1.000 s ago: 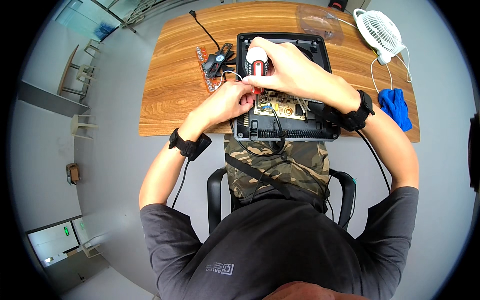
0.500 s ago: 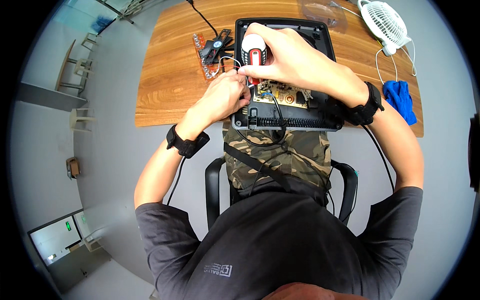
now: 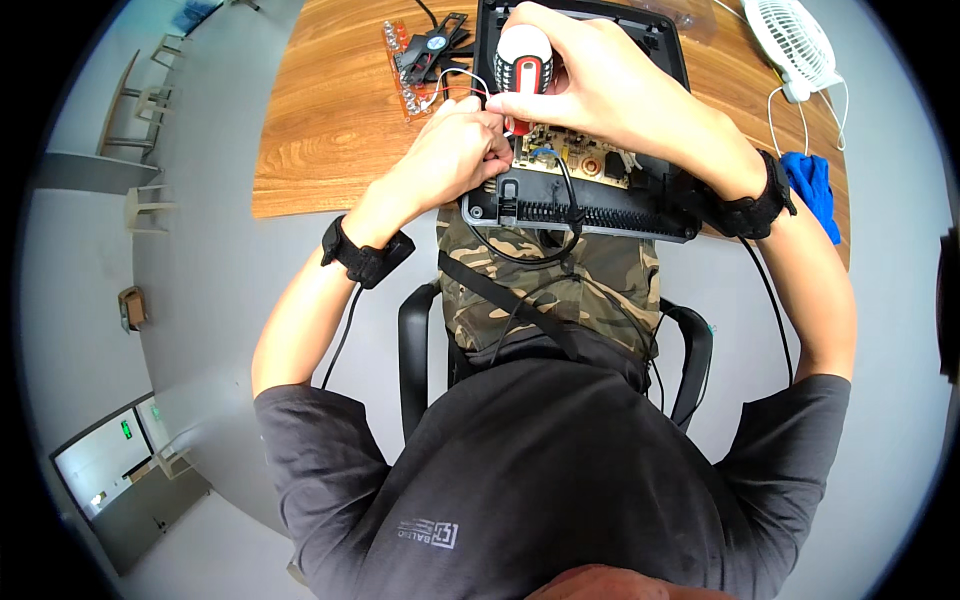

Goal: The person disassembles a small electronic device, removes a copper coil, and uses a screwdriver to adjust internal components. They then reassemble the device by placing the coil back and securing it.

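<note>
A black plastic appliance housing (image 3: 640, 215) overhangs the table's near edge, with a tan circuit board (image 3: 590, 165) inside it. My right hand (image 3: 590, 75) is wrapped round a screwdriver (image 3: 524, 60) with a white, black and red handle, held upright over the board's left part. The tip is hidden below the hand. My left hand (image 3: 462, 145) is closed beside it at the housing's left side, fingertips pinched at the board's edge; what they hold, if anything, is hidden. Red and white wires (image 3: 462, 72) run from there to a small orange circuit board (image 3: 398, 65).
A black cooling fan (image 3: 432, 45) lies by the orange board on the wooden table (image 3: 320, 120). To the right are a white desk fan (image 3: 792, 45) and a blue cloth (image 3: 812, 190). A black cable (image 3: 525, 260) loops off the housing's near edge.
The whole view has shifted, so the table and housing sit higher in the picture. Both hands keep their places at the housing, the screwdriver still in my right hand.
</note>
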Motion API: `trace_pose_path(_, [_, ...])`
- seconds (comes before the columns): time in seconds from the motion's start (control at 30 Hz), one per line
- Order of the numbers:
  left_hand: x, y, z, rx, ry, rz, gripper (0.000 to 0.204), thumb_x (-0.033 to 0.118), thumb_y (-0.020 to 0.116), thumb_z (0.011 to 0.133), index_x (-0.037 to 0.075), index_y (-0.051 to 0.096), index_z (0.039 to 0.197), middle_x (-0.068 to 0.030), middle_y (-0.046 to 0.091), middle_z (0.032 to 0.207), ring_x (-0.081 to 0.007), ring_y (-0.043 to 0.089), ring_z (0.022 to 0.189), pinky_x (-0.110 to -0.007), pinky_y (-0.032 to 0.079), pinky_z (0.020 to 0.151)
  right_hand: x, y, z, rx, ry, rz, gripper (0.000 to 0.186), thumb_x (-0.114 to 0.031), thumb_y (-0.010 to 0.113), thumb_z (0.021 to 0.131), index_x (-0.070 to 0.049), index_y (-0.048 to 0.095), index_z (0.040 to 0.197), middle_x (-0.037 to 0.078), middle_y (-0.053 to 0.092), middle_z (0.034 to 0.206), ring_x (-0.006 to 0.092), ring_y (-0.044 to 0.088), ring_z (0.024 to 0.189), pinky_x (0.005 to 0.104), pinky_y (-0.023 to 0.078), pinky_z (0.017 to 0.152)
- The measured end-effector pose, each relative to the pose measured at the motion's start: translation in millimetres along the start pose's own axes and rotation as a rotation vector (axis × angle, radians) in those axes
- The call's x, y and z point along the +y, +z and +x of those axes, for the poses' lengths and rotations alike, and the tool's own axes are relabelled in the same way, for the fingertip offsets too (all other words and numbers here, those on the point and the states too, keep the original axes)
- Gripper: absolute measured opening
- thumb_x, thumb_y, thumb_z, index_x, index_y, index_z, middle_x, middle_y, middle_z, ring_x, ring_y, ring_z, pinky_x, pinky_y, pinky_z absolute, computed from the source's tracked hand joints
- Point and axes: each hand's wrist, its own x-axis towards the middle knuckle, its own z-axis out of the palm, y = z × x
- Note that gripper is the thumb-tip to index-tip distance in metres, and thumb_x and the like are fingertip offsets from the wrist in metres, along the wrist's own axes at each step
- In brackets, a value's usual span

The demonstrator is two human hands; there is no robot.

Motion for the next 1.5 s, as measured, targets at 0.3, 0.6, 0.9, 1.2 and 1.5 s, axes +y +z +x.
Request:
trace_pose_path(0.3, [-1.2,-1.6,-1.2,-0.008,0.0,-0.019,0.01,0.017,0.081,0.083,0.008,0.082,0.09,-0.0063,0.075,0.091,-0.0265,0.061,0.096,-0.039,0.045,0.09,-1.7,0.3,3.2,0.001,-0.021,0.014,0.038,-0.033,0.08,0.093,-0.003,0.059,0.103,0.014,0.068,0.082,0.028,0.069,0.072,0.0381,0.053,0.065])
trace_pose_path(0.6, [-3.6,0.1,-1.5,0.011,0.034,-0.043,0.009,0.017,0.079,0.084,0.009,0.081,0.088,-0.0054,0.074,0.089,-0.0257,0.061,0.098,-0.04,0.044,0.089,-2.1,-2.1,1.1,-0.014,-0.072,-0.054,0.037,-0.034,0.078,0.094,-0.004,0.059,0.103,0.013,0.067,0.079,0.0284,0.068,0.069,0.0372,0.051,0.063])
trace_pose_path(0.9, [-1.6,0.4,-1.9,0.0,0.018,-0.016,0.009,0.017,0.078,0.083,0.008,0.078,0.084,-0.0035,0.073,0.088,-0.0253,0.058,0.097,-0.041,0.043,0.089,-0.3,1.1,1.0,-0.046,-0.045,-0.001,0.034,-0.03,0.079,0.093,-0.003,0.06,0.102,0.013,0.066,0.08,0.0266,0.067,0.071,0.0368,0.051,0.065])
trace_pose_path(1.2, [6.6,-9.3,0.6,-0.006,0.063,0.039,0.015,0.015,0.08,0.083,0.006,0.082,0.095,-0.0098,0.076,0.092,-0.0308,0.067,0.099,-0.042,0.049,0.096,4.5,2.1,3.4,-0.046,0.039,-0.012,0.039,-0.036,0.079,0.094,-0.002,0.06,0.103,0.013,0.067,0.08,0.0255,0.067,0.07,0.0365,0.052,0.064])
trace_pose_path(1.5, [6.5,-8.7,-0.5,-0.041,0.014,0.015,0.016,0.017,0.081,0.083,0.008,0.082,0.096,-0.0077,0.075,0.092,-0.03,0.065,0.101,-0.043,0.047,0.098,7.7,3.8,1.3,-0.009,-0.019,-0.108,0.041,-0.038,0.08,0.093,-0.004,0.059,0.103,0.013,0.067,0.08,0.0262,0.068,0.069,0.0368,0.053,0.062])
